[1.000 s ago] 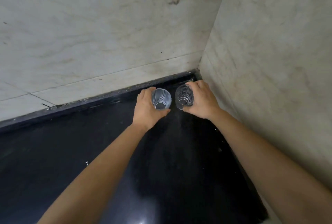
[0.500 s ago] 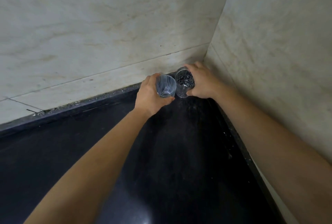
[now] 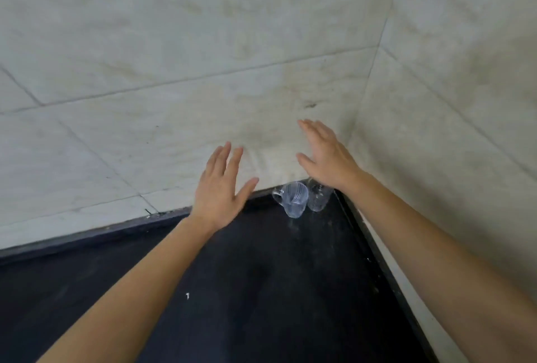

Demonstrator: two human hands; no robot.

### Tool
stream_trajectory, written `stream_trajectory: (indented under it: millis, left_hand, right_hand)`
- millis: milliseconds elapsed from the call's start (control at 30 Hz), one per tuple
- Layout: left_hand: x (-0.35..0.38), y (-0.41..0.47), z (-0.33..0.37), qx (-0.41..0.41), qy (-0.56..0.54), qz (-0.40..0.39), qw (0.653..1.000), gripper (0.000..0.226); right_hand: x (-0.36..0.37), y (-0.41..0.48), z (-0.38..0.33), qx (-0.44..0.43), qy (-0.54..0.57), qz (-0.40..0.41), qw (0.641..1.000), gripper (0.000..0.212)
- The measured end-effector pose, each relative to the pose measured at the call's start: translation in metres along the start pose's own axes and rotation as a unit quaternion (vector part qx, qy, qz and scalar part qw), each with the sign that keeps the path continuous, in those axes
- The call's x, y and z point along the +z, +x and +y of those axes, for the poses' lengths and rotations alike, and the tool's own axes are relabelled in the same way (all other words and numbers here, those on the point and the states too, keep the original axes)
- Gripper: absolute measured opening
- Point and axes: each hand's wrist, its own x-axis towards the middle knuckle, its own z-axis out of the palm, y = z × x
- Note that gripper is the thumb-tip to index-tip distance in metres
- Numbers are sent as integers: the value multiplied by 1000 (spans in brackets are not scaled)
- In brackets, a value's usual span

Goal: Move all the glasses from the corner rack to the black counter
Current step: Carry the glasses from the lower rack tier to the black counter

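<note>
Two clear glasses stand side by side in the far corner of the black counter [image 3: 261, 290]. The left one is a striped glass with a small handle [image 3: 292, 199]. The right one is a patterned glass [image 3: 318, 197], partly hidden behind my right wrist. My left hand [image 3: 222, 188] hovers above and to the left of them, fingers spread, holding nothing. My right hand [image 3: 327, 156] is raised above the glasses near the wall corner, fingers apart and empty. No rack is in view.
Pale marble-look tiled walls [image 3: 203, 71] meet at the corner behind the glasses. A raised dark edge runs along the counter's back and right side. A small white speck [image 3: 187, 295] lies on the counter.
Both hands have let go of the glasses and lifted up and away. The two glasses now stand on the counter in the corner. The view has tilted upward.
</note>
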Motion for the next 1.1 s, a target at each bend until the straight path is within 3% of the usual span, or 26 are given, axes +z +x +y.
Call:
stream_trajectory:
  millis: [200,300,533,700,867,967,1100]
  left_hand:
    - [-197,-73,-21,-63,152,215,963,65]
    - [-246,-180,-17,-152,213,265,928,64]
    - [-308,-449,21,-353,340,276,827,64]
    - [-366,-656,94,-461,414,291,729,65]
    - [-398,-867,196,-573,443,308,618,65]
    - [-412,-971,258,-643,447,307,541,66]
    - [-421,-1065,308,-699,438,319,468,67]
  right_hand:
    - [-71,-4,-172,-205,105,124,965,62]
    - [-51,-38,-245,-304,167,104,932,58]
    - [18,-176,-410,-488,206,3,848,62]
    - [44,-333,-538,-606,234,-48,759,61]
    - [86,-535,-655,-706,282,-94,643,61]
    - [107,-671,-707,-747,298,-146,576,58]
    - [134,-811,-748,-781,320,-195,500,60]
